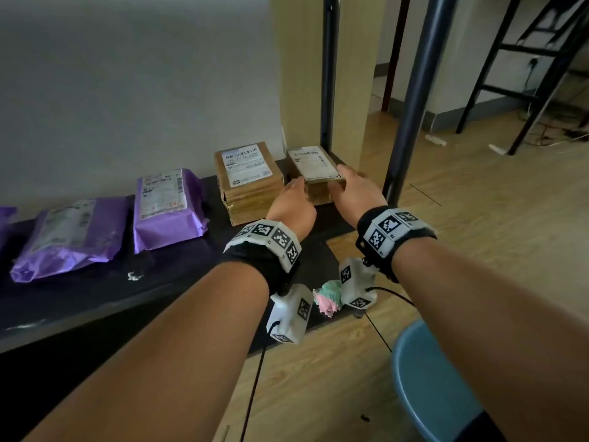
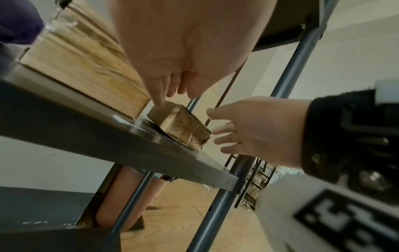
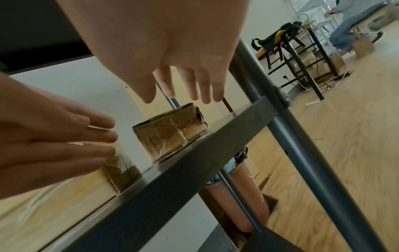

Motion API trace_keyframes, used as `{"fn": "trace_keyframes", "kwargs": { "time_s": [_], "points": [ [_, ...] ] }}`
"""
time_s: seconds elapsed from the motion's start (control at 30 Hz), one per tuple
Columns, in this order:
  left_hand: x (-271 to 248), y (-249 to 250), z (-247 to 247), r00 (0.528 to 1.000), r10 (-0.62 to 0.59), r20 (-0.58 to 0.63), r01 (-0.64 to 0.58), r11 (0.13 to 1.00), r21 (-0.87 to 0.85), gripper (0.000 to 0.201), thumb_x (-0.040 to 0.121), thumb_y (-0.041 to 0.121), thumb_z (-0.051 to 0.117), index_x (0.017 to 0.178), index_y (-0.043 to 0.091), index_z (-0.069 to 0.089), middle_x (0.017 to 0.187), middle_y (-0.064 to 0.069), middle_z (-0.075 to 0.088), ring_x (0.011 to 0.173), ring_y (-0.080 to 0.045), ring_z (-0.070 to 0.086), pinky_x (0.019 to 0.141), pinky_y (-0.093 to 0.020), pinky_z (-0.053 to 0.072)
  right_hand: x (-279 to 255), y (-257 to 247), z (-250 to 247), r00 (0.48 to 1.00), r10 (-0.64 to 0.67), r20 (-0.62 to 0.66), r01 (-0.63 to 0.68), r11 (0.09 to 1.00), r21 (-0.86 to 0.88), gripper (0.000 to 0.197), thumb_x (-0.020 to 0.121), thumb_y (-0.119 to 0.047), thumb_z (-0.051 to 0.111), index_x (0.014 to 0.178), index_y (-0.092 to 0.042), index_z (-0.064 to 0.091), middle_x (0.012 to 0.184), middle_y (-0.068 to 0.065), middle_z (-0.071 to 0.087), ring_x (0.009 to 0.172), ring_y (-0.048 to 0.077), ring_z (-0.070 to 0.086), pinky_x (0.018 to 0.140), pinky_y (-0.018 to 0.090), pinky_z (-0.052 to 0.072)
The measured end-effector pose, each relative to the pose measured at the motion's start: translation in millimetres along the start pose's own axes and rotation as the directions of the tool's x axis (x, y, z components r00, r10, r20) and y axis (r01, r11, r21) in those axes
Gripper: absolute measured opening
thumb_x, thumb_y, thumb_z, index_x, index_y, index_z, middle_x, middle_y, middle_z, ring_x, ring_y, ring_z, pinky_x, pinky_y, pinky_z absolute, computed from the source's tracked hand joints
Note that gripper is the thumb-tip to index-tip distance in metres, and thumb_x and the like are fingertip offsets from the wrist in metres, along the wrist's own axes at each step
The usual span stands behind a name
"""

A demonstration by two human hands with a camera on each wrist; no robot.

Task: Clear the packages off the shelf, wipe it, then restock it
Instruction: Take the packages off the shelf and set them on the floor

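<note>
A small brown cardboard box point(image 1: 314, 167) with a white label sits at the right end of the dark shelf point(image 1: 178, 269). My left hand point(image 1: 293, 193) is by its left side and my right hand point(image 1: 350, 183) by its right side, both with straight fingers. In the left wrist view the left fingers point(image 2: 159, 97) reach the box point(image 2: 183, 126) at its top corner. The right wrist view shows a gap between the right fingers point(image 3: 185, 85) and the box point(image 3: 170, 133). A larger labelled box point(image 1: 248, 180) stands just left, with two purple mailer bags point(image 1: 165, 205) point(image 1: 70, 237) beyond it.
A pink and green cloth point(image 1: 326, 298) lies at the shelf's front corner under my wrists. A dark metal post point(image 1: 411, 100) rises right of the small box. A blue stool point(image 1: 430, 378) stands on the wooden floor at lower right. A wall backs the shelf.
</note>
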State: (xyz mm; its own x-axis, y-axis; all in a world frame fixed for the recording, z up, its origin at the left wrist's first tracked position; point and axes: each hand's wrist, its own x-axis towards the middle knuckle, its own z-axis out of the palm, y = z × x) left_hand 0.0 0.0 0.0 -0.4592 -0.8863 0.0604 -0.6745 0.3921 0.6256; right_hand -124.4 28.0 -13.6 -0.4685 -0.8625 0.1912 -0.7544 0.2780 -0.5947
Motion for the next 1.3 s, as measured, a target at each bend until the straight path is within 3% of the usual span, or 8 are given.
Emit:
{"fn": "trace_keyframes", "kwargs": {
  "time_s": [0.2, 0.37, 0.53, 0.67, 0.8, 1.0, 1.17, 1.3],
  "points": [
    [20, -8, 14, 0.997, -0.028, 0.067, 0.030, 0.999, -0.029, 0.044, 0.096, 0.008, 0.039, 0.140, 0.010, 0.038, 0.140, -0.013, 0.048, 0.128, -0.028, 0.048, 0.107, -0.037, 0.039, 27, 6, 15, 0.996, 0.087, -0.014, -0.087, 0.996, -0.019, 0.045, 0.101, -0.028, 0.038, 0.144, -0.016, 0.032, 0.130, 0.012, 0.057, 0.111, 0.029, 0.059, 0.083, 0.035, 0.046],
    [22, -11, 18, 0.998, -0.036, 0.060, 0.043, 0.993, -0.113, 0.041, 0.095, 0.010, 0.038, 0.136, 0.013, 0.043, 0.130, -0.011, 0.056, 0.117, -0.026, 0.056, 0.101, -0.040, 0.045, 39, 11, 22, 0.987, 0.161, -0.014, -0.162, 0.987, -0.019, 0.045, 0.101, -0.029, 0.039, 0.141, -0.010, 0.038, 0.137, 0.014, 0.048, 0.119, 0.030, 0.054, 0.093, 0.038, 0.045],
    [11, -5, 9, 0.998, -0.034, 0.055, 0.045, 0.975, -0.219, 0.039, 0.095, 0.010, 0.040, 0.134, 0.014, 0.048, 0.128, -0.008, 0.059, 0.116, -0.024, 0.057, 0.102, -0.039, 0.045, 37, 8, 23, 0.983, 0.184, -0.016, -0.183, 0.982, 0.040, 0.035, 0.098, -0.029, 0.038, 0.111, -0.004, 0.059, 0.121, 0.018, 0.052, 0.090, 0.028, 0.060, 0.080, 0.036, 0.048],
    [-5, 4, 1, 0.997, -0.065, 0.041, 0.074, 0.953, -0.295, 0.043, 0.096, 0.011, 0.044, 0.139, 0.014, 0.043, 0.129, -0.009, 0.060, 0.117, -0.028, 0.058, 0.098, -0.038, 0.046, 20, 2, 17, 0.973, 0.218, -0.069, -0.208, 0.970, 0.126, 0.039, 0.092, -0.033, 0.039, 0.106, -0.005, 0.062, 0.113, 0.017, 0.058, 0.085, 0.029, 0.062, 0.076, 0.035, 0.051],
    [-29, 9, -7, 0.996, -0.084, -0.004, 0.077, 0.937, -0.341, 0.041, 0.097, 0.014, 0.045, 0.137, 0.010, 0.040, 0.134, -0.006, 0.055, 0.121, -0.020, 0.054, 0.089, -0.023, 0.040, -10, -10, 3, 0.953, 0.290, -0.084, -0.258, 0.926, 0.275, 0.039, 0.084, -0.033, 0.044, 0.113, -0.012, 0.060, 0.115, 0.013, 0.060, 0.089, 0.027, 0.063, 0.078, 0.038, 0.055],
    [-69, 10, -18, 0.984, -0.110, -0.142, 0.036, 0.895, -0.444, 0.029, 0.097, 0.018, 0.047, 0.125, 0.012, 0.050, 0.116, -0.003, 0.061, 0.088, -0.013, 0.057, 0.066, -0.020, 0.042, -66, -22, -9, 0.938, 0.311, -0.153, -0.220, 0.876, 0.430, 0.039, 0.083, -0.025, 0.055, 0.118, -0.014, 0.045, 0.120, 0.011, 0.056, 0.095, 0.025, 0.061, 0.071, 0.032, 0.048],
    [-107, -12, -14, 0.974, -0.167, -0.154, 0.062, 0.848, -0.526, 0.032, 0.094, 0.019, 0.054, 0.124, 0.010, 0.053, 0.118, -0.003, 0.063, 0.102, -0.017, 0.063, 0.090, -0.035, 0.054, -120, -29, -5, 0.963, 0.255, -0.088, -0.194, 0.881, 0.431, 0.078, 0.068, -0.031, 0.058, 0.141, -0.019, 0.033, 0.124, 0.006, 0.055, 0.104, 0.025, 0.060, 0.086, 0.043, 0.055],
    [-141, -41, -5, 0.980, -0.182, -0.082, 0.123, 0.873, -0.471, 0.039, 0.087, 0.018, 0.062, 0.125, 0.014, 0.059, 0.113, -0.001, 0.068, 0.100, -0.019, 0.066, 0.088, -0.039, 0.056, -160, -21, 13, 0.973, 0.226, -0.034, -0.200, 0.913, 0.356, 0.069, 0.071, -0.030, 0.062, 0.135, -0.018, 0.041, 0.126, 0.006, 0.051, 0.111, 0.025, 0.054, 0.095, 0.040, 0.049]
  ]
}}
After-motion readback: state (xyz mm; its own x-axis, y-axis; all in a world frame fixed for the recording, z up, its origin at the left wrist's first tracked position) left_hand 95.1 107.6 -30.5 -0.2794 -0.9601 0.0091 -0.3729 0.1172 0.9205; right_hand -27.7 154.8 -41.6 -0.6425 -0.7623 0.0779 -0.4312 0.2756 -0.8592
